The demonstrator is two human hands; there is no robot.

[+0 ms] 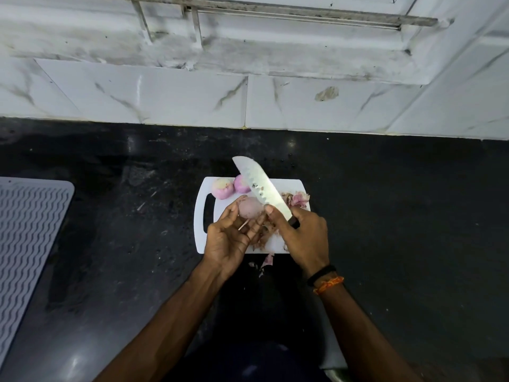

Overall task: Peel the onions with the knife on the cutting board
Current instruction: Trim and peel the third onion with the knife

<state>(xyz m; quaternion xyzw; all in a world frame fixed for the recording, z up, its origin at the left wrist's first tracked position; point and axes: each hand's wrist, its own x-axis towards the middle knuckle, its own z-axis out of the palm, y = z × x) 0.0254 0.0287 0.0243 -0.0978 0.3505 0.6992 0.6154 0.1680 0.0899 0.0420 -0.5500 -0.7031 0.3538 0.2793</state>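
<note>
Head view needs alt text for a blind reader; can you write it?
A left hand holds a pinkish onion over a white plastic cutting board while the right hand grips a broad steel knife. Two peeled onions sit at the board's far edge.

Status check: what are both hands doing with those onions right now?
Right hand grips knife. Left hand holds onion over cutting board. Nothing blocking.

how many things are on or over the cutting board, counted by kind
onions: 3, two peeled and one in the left hand
knives: 1, in the right hand
peel heaps: 2
total: 6, on the cutting board
</note>
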